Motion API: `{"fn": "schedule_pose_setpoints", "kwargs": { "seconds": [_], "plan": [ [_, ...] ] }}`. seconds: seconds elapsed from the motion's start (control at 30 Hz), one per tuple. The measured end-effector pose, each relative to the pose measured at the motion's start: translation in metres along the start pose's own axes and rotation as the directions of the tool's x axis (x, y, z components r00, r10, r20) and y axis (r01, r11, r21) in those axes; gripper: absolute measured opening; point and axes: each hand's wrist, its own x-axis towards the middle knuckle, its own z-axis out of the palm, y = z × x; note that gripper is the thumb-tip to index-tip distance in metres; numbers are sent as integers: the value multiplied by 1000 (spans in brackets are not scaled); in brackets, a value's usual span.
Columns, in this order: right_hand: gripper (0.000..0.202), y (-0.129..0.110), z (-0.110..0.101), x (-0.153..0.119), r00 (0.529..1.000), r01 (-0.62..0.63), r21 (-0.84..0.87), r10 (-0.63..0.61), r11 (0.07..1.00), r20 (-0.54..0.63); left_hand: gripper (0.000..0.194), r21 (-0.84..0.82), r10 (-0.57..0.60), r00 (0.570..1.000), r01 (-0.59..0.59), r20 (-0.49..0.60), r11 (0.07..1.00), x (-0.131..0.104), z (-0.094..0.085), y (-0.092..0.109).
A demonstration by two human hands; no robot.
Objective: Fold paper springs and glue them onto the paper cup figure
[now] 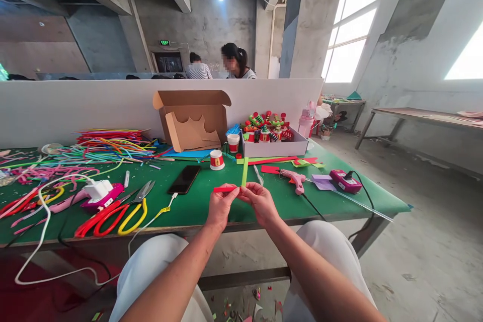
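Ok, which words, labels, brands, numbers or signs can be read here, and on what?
"EXIT", probably, on the lower line of the green exit sign; the characters above are too small.
Front paper cup: marks on its yellow patch, too small to read.
Yellow cable tag: dark marks, too blurred to read.
Red strip and green strip: no lettering visible.

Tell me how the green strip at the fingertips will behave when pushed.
The green strip looks thin and narrow, so it is probably very light. It extends straight beyond the right hand without visible sag, suggesting some stiffness. Its flat, paper-like look hints that it may bend or crease under a firm push.
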Motion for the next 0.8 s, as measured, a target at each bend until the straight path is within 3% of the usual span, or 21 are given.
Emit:
{"fn": "schedule_pose_setpoints", "kwargs": {
  "seconds": [0.53, 0.8],
  "plan": [
    [34, 1, 0, 0, 997, 82, -6, -82, 997, 9, 20, 23, -18, 999, 18, 30, 1000, 0, -1, 0],
    [33, 3, -2, 2, 998, 63, -50, -62, 997, 20, 20, -14, 3, 1000, -3, 15, 1000, -1, 0, -5]
  ]
}}
